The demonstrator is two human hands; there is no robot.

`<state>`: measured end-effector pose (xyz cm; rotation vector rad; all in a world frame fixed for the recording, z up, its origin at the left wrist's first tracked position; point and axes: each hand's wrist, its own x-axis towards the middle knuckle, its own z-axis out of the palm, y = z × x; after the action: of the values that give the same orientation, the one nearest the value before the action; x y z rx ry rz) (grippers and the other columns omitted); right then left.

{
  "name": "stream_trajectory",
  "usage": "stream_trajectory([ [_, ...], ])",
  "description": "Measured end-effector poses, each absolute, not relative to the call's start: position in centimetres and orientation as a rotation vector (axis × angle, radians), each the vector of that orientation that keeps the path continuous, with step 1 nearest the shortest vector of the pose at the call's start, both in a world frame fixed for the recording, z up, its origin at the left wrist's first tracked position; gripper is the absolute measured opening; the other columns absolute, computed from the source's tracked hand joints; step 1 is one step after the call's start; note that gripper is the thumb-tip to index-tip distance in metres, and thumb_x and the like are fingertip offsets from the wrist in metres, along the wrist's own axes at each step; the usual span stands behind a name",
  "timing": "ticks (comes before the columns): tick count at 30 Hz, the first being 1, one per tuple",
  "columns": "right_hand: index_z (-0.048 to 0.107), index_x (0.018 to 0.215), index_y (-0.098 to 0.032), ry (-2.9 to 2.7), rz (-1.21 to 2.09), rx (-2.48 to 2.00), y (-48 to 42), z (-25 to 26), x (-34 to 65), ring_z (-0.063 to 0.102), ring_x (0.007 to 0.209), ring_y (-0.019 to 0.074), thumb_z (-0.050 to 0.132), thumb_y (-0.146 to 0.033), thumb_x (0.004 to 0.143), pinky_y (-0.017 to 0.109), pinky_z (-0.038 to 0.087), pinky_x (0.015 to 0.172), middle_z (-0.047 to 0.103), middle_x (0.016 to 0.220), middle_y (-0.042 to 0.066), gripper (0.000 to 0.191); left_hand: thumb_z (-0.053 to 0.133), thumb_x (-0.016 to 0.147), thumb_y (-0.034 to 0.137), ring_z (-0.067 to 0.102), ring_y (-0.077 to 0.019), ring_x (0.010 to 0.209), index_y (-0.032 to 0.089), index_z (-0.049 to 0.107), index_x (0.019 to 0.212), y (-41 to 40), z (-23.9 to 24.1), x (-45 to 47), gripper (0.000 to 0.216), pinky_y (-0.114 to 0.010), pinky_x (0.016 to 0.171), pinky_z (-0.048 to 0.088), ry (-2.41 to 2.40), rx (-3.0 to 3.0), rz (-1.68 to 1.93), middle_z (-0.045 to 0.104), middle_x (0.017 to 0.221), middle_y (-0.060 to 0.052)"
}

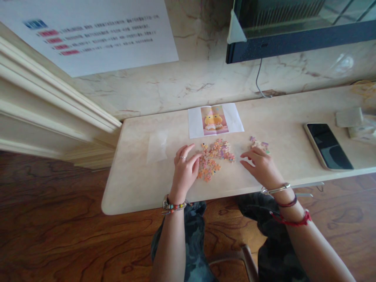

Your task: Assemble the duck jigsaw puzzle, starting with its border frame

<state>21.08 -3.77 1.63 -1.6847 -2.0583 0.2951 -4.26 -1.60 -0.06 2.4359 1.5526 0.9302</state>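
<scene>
A loose pile of small orange and pink jigsaw puzzle pieces [214, 156] lies on the pale tabletop [132, 172]. My left hand [185, 168] is at the pile's left edge, thumb and fingers apart, with nothing visible in it. On the other side, my right hand [260, 166] hovers with its fingers apart and holds nothing I can see. Just behind it sits a smaller group of lilac and pale puzzle pieces [255, 141], partly hidden by the hand. Beyond the pile lies a white sheet with a printed picture [215, 120] of a yellow figure.
A clear plastic bag [158, 145] rests left of my left hand. To the right are a smartphone [329, 145] and a white block-like item [349, 117]. A dark screen [293, 49] overhangs the back; its cable [258, 76] drops to the table.
</scene>
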Motion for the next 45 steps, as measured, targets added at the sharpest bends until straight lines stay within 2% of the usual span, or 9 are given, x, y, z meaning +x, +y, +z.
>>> stream_trajectory([
  [8,0.061,0.078,-0.017,-2.085,0.405,-1.844,-3.6,0.2,18.7,0.056,0.071,0.0157,0.05,-0.025,0.079,0.026,0.044,0.064,0.056,0.079,0.006,0.014,0.048,0.082,0.012,0.041,-0.0227,0.114,0.021,0.06,0.095,-1.5,-0.1,-4.3,0.021,-0.045,0.097,0.037,1.58,2.416,0.967,0.047,0.118,-0.007],
  [19,0.057,0.084,-0.015,-2.31,0.434,-1.477,-4.2,2.1,20.4,0.054,0.067,0.014,0.049,-0.023,0.082,0.028,0.045,0.065,0.054,0.08,0.006,0.012,0.048,0.082,0.013,0.038,-0.0221,0.117,0.022,0.06,0.098,-1.7,-0.1,-4.2,0.022,-0.044,0.1,0.035,1.543,2.42,0.911,0.046,0.12,-0.006],
  [26,0.057,0.084,-0.017,-2.124,0.275,-1.596,-3.4,1.9,24.1,0.054,0.071,0.0162,0.049,-0.028,0.082,0.029,0.046,0.064,0.055,0.079,0.006,0.014,0.049,0.082,0.013,0.04,-0.0224,0.114,0.022,0.06,0.096,-1.5,-0.2,-4.1,0.021,-0.044,0.098,0.037,1.558,2.419,0.91,0.047,0.118,-0.007],
  [35,0.059,0.084,-0.016,-2.324,0.407,-1.409,-3.8,0.9,19.3,0.056,0.068,0.015,0.05,-0.026,0.082,0.027,0.046,0.061,0.057,0.081,0.007,0.013,0.048,0.082,0.012,0.039,-0.0222,0.116,0.022,0.06,0.099,-1.5,-0.5,-4.0,0.023,-0.044,0.099,0.036,1.565,2.432,0.861,0.046,0.12,-0.006],
  [42,0.062,0.089,-0.017,-2.143,0.318,-1.577,-2.1,0.8,19.1,0.056,0.066,0.0145,0.048,-0.024,0.083,0.027,0.045,0.062,0.056,0.079,0.006,0.017,0.048,0.082,0.013,0.039,-0.023,0.116,0.022,0.059,0.101,-1.6,-0.4,-4.1,0.023,-0.045,0.098,0.037,1.601,2.427,0.881,0.046,0.12,-0.007],
  [45,0.063,0.093,-0.018,-2.169,0.352,-1.636,-1.2,1.0,18.1,0.057,0.07,0.0149,0.05,-0.023,0.081,0.026,0.045,0.064,0.056,0.085,0.007,0.019,0.047,0.083,0.014,0.04,-0.0234,0.115,0.022,0.06,0.1,-1.6,-0.3,-4.1,0.023,-0.045,0.096,0.038,1.606,2.426,0.885,0.047,0.118,-0.008],
])
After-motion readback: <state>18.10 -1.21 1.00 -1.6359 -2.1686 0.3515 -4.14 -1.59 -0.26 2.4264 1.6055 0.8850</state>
